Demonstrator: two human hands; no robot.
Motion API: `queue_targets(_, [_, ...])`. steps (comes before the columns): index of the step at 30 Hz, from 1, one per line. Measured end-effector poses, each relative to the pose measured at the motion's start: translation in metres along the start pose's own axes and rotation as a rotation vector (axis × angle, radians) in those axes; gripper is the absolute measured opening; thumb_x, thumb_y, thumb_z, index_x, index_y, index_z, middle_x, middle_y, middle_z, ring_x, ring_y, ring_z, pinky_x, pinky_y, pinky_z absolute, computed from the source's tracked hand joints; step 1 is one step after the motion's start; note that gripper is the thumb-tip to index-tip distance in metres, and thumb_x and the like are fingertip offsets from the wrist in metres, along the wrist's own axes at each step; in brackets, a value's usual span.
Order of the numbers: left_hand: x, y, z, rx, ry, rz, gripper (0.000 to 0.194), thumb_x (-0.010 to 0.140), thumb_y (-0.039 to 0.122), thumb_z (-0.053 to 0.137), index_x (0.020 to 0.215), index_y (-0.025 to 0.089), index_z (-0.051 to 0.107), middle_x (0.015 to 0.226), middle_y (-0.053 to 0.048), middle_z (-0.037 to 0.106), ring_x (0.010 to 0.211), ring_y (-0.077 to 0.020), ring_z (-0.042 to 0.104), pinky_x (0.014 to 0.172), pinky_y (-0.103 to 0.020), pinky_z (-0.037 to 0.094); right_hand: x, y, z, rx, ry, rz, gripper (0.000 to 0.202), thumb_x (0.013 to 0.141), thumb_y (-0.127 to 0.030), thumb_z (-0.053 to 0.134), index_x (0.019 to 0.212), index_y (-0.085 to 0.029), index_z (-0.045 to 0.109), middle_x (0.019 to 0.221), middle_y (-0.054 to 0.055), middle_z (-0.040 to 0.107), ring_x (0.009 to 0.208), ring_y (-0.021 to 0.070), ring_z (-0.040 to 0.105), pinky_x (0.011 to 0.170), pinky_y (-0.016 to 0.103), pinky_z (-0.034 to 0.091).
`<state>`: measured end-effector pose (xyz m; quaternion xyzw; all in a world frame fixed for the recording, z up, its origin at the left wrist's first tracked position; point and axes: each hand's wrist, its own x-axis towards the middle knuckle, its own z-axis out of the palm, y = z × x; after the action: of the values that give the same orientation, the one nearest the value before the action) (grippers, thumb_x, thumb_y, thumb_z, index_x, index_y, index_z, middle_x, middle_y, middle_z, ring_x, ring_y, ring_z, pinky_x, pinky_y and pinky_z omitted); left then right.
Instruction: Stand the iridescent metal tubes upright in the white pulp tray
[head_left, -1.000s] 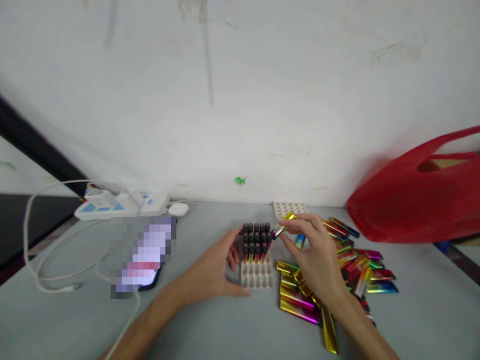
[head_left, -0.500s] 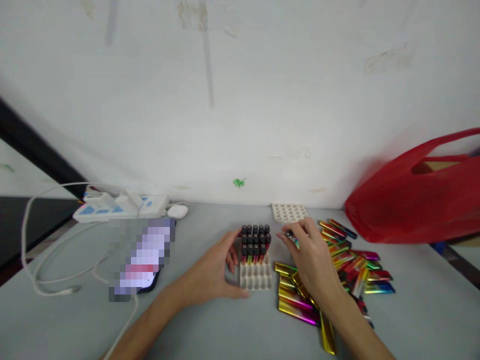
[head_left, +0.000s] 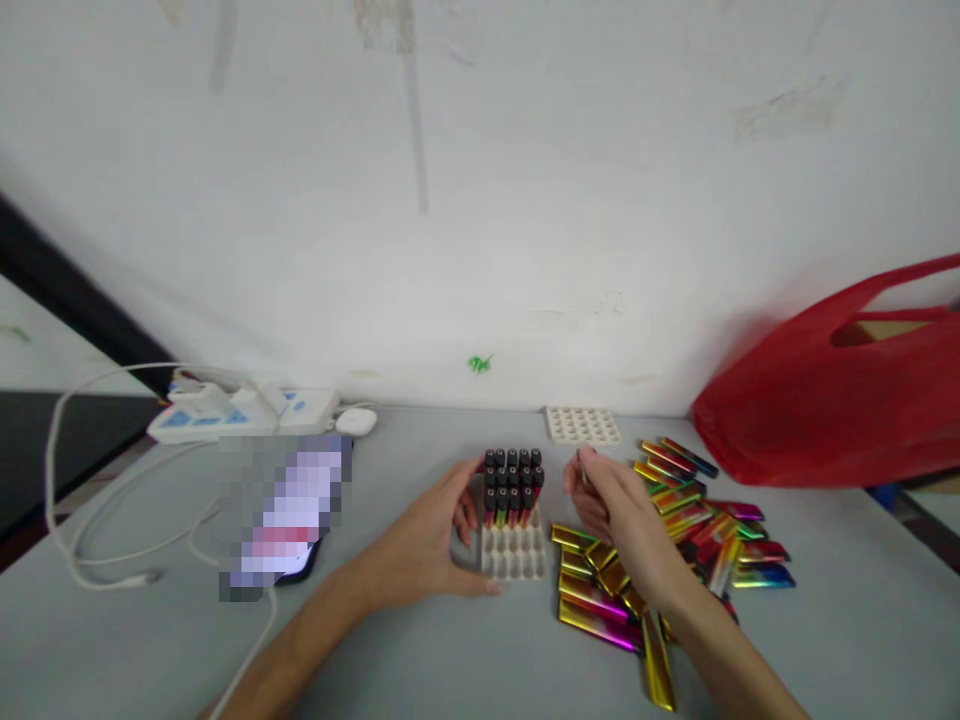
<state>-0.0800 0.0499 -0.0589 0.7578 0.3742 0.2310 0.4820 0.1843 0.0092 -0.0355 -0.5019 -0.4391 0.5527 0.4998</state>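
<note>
Inward of the surface's [head_left: 442,665] far edge, the pale tray [head_left: 513,555], judged light and stiff, is best held by its sides, the left hand [head_left: 426,538] being parted around it, the right hand's [head_left: 616,512] grip indeterminable.

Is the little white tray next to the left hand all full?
Only partly full: black-capped tubes stand in the back rows, while the front rows of the tray show open hollows.

Hands [head_left: 427,540] bare, slender-fingered; forearms [head_left: 319,622] bare as far as visible, slim, narrowing toward wrists [head_left: 371,580].
</note>
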Motion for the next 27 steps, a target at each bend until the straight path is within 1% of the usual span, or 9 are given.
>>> queue_targets(3, [0.0, 0.001, 0.0, -0.009, -0.001, -0.005, 0.134, 0.064, 0.033, 0.108, 0.173, 0.027, 0.031, 0.136, -0.009, 0.065, 0.106, -0.0287, 0.068, 0.091, -0.042, 0.061, 0.0, 0.0, 0.003, 0.164, -0.114, 0.156, 0.067, 0.093, -0.085, 0.063, 0.067, -0.025, 0.047, 0.059, -0.011, 0.022, 0.051, 0.0093, 0.012, 0.046, 0.026, 0.011])
queue_targets(5, [0.0, 0.001, 0.0, -0.013, -0.005, -0.009, 0.134, 0.064, 0.033, 0.107, 0.173, 0.027, 0.03, 0.135, -0.009, 0.065, 0.105, -0.0283, 0.068, 0.091, -0.041, 0.061, 0.0, -0.001, 0.005, 0.225, -0.173, 0.219, 0.066, 0.089, -0.081, 0.067, 0.065, -0.025, 0.041, 0.059, -0.011, 0.021, 0.051, 0.0086, 0.01, 0.045, 0.025, 0.008])
queue_targets(8, [0.0, 0.0, 0.0, -0.004, -0.003, -0.015, 0.135, 0.064, 0.032, 0.107, 0.174, 0.027, 0.029, 0.131, -0.008, 0.066, 0.101, -0.0272, 0.068, 0.088, -0.04, 0.061, -0.003, -0.001, 0.009, 0.261, -0.186, 0.267, 0.06, 0.089, -0.073, 0.066, 0.064, -0.026, 0.036, 0.059, -0.012, 0.019, 0.051, 0.008, 0.008, 0.045, 0.025, 0.005])
queue_targets(10, [0.0, 0.0, 0.0, -0.001, -0.008, -0.015, 0.135, 0.064, 0.032, 0.107, 0.174, 0.028, 0.029, 0.132, -0.009, 0.066, 0.102, -0.0277, 0.068, 0.088, -0.041, 0.061, -0.004, -0.001, 0.011, 0.257, -0.175, 0.272, 0.057, 0.09, -0.068, 0.062, 0.063, -0.027, 0.034, 0.058, -0.012, 0.019, 0.051, 0.0081, 0.008, 0.044, 0.025, 0.005])
queue_targets(13, [0.0, 0.0, 0.0, -0.014, -0.016, -0.009, 0.135, 0.064, 0.032, 0.107, 0.174, 0.029, 0.03, 0.135, -0.009, 0.066, 0.108, -0.0299, 0.069, 0.093, -0.043, 0.061, -0.006, 0.002, 0.014, 0.224, -0.14, 0.272, 0.052, 0.093, -0.063, 0.055, 0.064, -0.027, 0.032, 0.057, -0.011, 0.018, 0.051, 0.009, 0.007, 0.045, 0.025, 0.005])
queue_targets(18, [-0.001, 0.001, -0.001, 0.0, -0.003, 0.001, 0.129, 0.066, 0.035, 0.106, 0.172, 0.028, 0.032, 0.139, -0.011, 0.065, 0.113, -0.0316, 0.068, 0.095, -0.045, 0.063, -0.009, 0.009, 0.016, 0.194, -0.073, 0.255, 0.044, 0.099, -0.054, 0.048, 0.066, -0.027, 0.034, 0.058, -0.011, 0.017, 0.053, 0.0111, 0.006, 0.045, 0.025, 0.004])
queue_targets(21, [0.0, 0.003, -0.002, 0.001, -0.01, -0.004, 0.129, 0.066, 0.035, 0.107, 0.172, 0.027, 0.032, 0.135, -0.01, 0.066, 0.116, -0.033, 0.068, 0.098, -0.046, 0.062, -0.008, 0.011, 0.016, 0.203, -0.073, 0.232, 0.047, 0.1, -0.056, 0.049, 0.066, -0.027, 0.036, 0.058, -0.011, 0.018, 0.052, 0.0108, 0.007, 0.045, 0.025, 0.005])
queue_targets(24, [0.0, 0.004, -0.002, 0.003, -0.014, -0.007, 0.13, 0.065, 0.034, 0.108, 0.171, 0.026, 0.034, 0.132, -0.01, 0.066, 0.117, -0.0342, 0.067, 0.1, -0.048, 0.061, -0.007, 0.011, 0.017, 0.206, -0.09, 0.217, 0.053, 0.1, -0.064, 0.051, 0.065, -0.027, 0.036, 0.059, -0.011, 0.019, 0.052, 0.0101, 0.009, 0.045, 0.025, 0.007])
queue_targets(27, [0.001, 0.003, -0.001, 0.012, -0.011, -0.005, 0.131, 0.064, 0.033, 0.108, 0.172, 0.027, 0.033, 0.133, -0.01, 0.066, 0.112, -0.0325, 0.068, 0.097, -0.047, 0.062, -0.006, 0.011, 0.017, 0.186, -0.116, 0.22, 0.056, 0.101, -0.068, 0.051, 0.065, -0.026, 0.035, 0.059, -0.011, 0.02, 0.052, 0.0097, 0.007, 0.045, 0.025, 0.007])
